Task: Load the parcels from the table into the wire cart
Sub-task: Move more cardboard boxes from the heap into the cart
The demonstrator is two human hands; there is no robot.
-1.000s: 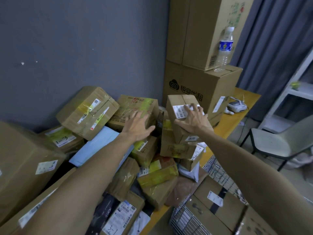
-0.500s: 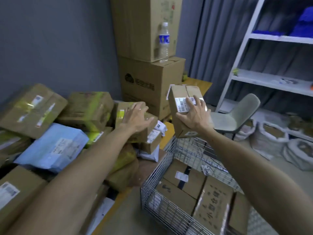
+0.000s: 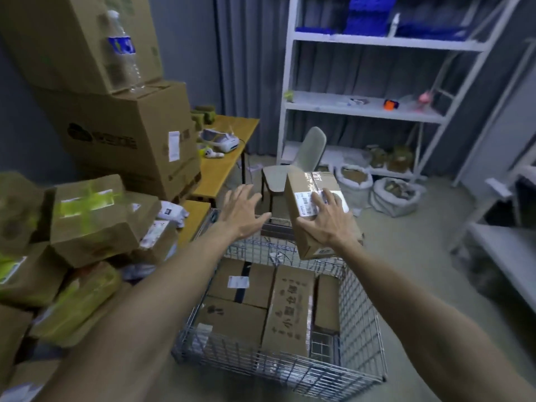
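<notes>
Above far rim of wire cart (image 3: 364,329), centre right: one tilted parcel (image 3: 303,181), right grip (image 3: 327,224) clamped round it. Left grip (image 3: 243,210) beside it, fingers spread, empty. Other parcels (image 3: 92,221) heaped on counter (image 3: 195,211), frame left.

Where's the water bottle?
Head view, upper left: the water bottle stands on the big printed carton, in front of the taller carton stacked there.

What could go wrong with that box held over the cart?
Only the right hand grips the tilted brown cardboard parcel; the left hand is off it, so it might slip onto the rim of the silver wire cart. The tape-wrapped brown boxes heaped tilted on the yellow table beside it might slide.
</notes>
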